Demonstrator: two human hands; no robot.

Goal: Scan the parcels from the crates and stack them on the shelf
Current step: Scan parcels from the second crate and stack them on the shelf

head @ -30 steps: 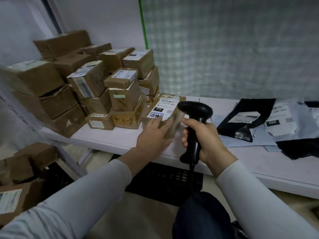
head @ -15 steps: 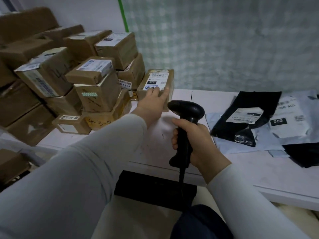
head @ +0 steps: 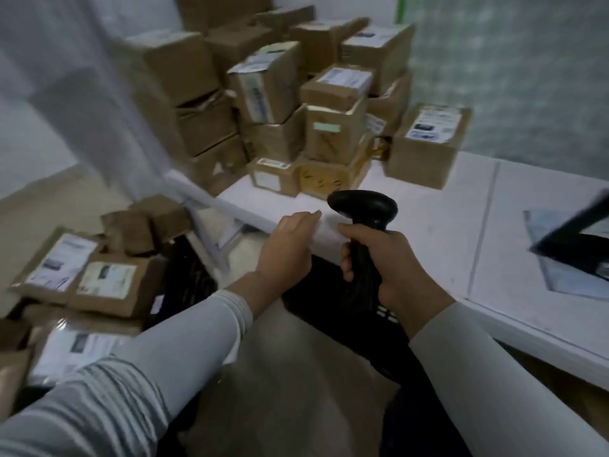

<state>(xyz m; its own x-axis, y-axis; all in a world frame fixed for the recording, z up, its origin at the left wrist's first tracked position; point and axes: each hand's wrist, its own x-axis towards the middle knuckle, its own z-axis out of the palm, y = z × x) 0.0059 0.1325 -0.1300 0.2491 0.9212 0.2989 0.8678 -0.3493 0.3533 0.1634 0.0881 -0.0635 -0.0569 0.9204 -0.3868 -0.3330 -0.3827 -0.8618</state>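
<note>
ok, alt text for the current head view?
A person's right hand grips a black handheld scanner while the left hand, empty with fingers relaxed, is at the front edge of a white shelf. Brown cardboard parcels are stacked at the shelf's far left; more labelled parcels lie piled at lower left, by a black crate.

A white shelf runs ahead and to the right of the right hand, backed by a pale checked wall covering with a green strip at its left edge. Beige floor lies below the left hand; the light is dim.
</note>
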